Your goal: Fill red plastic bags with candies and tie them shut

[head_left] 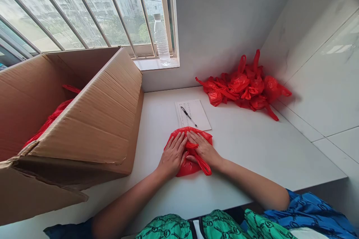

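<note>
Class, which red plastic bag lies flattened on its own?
The bag under the left hand and right hand on the white counter; the others lie in the corner heap or inside the cardboard box.

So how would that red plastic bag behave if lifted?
The red plastic bag would probably hang limp, since it creases and folds flat under the left hand and right hand. It looks very light for its size, and its thin film may well slip.

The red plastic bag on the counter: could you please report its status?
Left grip and right grip open, flat on red plastic bag. Paper sheet and pen just beyond it. Cardboard box off to the left, apart from both grips.
</note>
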The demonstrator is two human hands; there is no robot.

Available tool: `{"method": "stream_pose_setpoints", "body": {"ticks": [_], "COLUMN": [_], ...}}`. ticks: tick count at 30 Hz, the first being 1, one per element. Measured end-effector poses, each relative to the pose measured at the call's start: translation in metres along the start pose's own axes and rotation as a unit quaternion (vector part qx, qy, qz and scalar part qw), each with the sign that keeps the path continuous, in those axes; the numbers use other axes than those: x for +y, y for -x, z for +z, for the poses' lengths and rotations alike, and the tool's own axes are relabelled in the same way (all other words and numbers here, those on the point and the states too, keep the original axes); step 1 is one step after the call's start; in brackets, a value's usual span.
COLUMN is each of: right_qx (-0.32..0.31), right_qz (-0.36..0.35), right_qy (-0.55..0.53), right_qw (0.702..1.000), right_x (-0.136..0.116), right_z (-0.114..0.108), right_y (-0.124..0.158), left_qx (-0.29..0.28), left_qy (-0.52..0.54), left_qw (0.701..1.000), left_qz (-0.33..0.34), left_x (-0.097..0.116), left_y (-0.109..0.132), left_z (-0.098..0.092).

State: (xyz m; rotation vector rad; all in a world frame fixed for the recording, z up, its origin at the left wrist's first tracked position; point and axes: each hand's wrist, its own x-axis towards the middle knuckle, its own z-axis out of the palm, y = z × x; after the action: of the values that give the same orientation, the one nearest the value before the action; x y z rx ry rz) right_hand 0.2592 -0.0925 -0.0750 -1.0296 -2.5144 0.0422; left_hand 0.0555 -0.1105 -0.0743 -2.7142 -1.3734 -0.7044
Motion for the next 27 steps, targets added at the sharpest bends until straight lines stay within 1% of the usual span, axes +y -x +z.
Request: {"method": "stream_pose_setpoints", "body": {"ticks": [12, 15, 17, 19, 22, 24, 27], "right_qx": [0.007, 0.015, 0.025, 0.044, 0.084, 0.104, 0.119], "right_qz": [-0.003, -0.013, -0.029, -0.042, -0.041, -0.035, -0.017], "right_qy": [0.009, 0.008, 0.007, 0.002, -0.019, -0.057, -0.142], "right_qw": [1.0, 1.0, 0.999, 0.998, 0.995, 0.992, 0.982], "right_x": [0.001, 0.0, -0.003, -0.006, -0.012, -0.016, -0.024], "right_z": [0.005, 0.001, -0.007, -0.02, -0.045, -0.062, -0.084], "right_y": [0.0, 0.0, -0.001, -0.002, -0.003, -0.004, -0.003], "left_qx": [-0.014, 0.011, 0.041, 0.065, 0.071, 0.068, 0.084], "left_qy": [0.05, 0.1, 0.15, 0.199, 0.282, 0.352, 0.452], "left_qw": [0.999, 0.995, 0.988, 0.977, 0.949, 0.918, 0.865], "left_qz": [-0.011, -0.013, -0.024, -0.049, -0.123, -0.17, -0.203], "left_x": [-0.001, -0.002, 0.0, 0.002, 0.007, 0.008, 0.009], "left_y": [-0.001, -0.002, -0.002, 0.0, 0.003, 0.004, 0.003], "left_z": [-0.001, -0.008, -0.017, -0.03, -0.051, -0.064, -0.081]}}
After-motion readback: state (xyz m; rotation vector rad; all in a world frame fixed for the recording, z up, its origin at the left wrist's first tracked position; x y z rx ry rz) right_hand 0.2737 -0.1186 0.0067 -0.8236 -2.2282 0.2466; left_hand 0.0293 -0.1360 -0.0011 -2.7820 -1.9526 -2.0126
